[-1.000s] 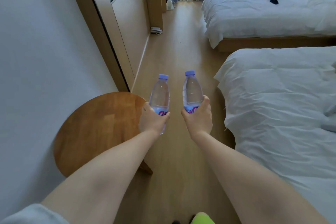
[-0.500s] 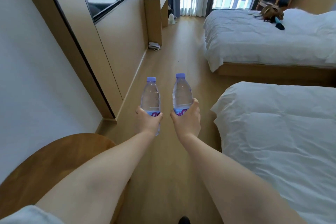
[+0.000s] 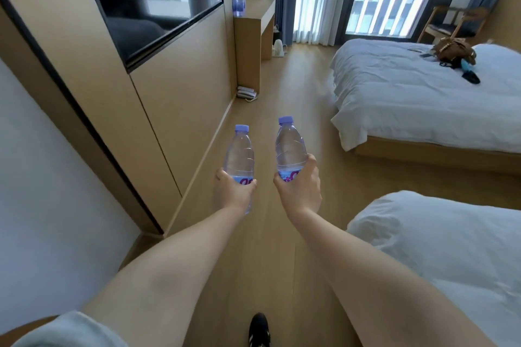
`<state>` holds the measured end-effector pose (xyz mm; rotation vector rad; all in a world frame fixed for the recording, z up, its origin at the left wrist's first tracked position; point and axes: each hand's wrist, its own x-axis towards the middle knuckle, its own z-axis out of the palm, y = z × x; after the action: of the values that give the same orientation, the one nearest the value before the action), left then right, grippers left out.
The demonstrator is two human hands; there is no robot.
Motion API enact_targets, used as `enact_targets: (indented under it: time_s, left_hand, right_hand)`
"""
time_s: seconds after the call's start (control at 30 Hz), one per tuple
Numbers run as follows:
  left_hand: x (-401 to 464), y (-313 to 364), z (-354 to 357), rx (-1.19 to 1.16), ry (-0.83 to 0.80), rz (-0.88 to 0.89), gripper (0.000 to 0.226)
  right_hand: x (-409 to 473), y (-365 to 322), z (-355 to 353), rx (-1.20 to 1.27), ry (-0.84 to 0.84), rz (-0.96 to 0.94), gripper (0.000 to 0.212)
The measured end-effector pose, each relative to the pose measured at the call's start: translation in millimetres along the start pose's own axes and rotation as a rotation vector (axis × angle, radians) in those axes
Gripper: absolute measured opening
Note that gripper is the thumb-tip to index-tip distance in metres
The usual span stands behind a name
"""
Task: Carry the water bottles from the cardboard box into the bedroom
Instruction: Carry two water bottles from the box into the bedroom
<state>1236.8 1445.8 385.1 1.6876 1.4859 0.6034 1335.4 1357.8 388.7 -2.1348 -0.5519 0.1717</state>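
I've got one bottle per hand: L hand (image 3: 232, 191) wrapped round the L bottle (image 3: 239, 156), R hand (image 3: 300, 189) clamped on the R bottle (image 3: 290, 149), both upright, out front over the floor, well short of the desk (image 3: 255, 25). I'd keep grips low and firm, caps up, and head for the desk, where more bottles (image 3: 238, 3) stand.

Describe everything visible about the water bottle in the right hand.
The bottle in the right hand is clear, ribbed plastic with a pale purple screw cap, still on, and a blue label with pink lettering low on its body. It looks full of water. It is held nearly upright, leaning slightly left, above the wooden floor between the wall and the beds. The right hand wraps its lower part, covering most of the label. It does not touch the other bottle.
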Motion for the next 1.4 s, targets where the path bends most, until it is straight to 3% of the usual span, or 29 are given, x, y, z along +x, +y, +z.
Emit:
enact_targets:
  time_s: [0.47, 0.97, 1.4]
  left_hand:
    - [265, 137, 108, 0.070, -0.045, 0.095, 0.082]
    - [563, 311, 248, 0.085, -0.052, 0.089, 0.068]
    - [868, 430, 354, 0.069, -0.058, 0.087, 0.061]
  right_hand:
    - [299, -47, 103, -0.013, 0.026, -0.003, 0.080]
    - [651, -99, 204, -0.028, -0.049, -0.112, 0.079]
    - [953, -159, 343, 0.029, -0.018, 0.014, 0.070]
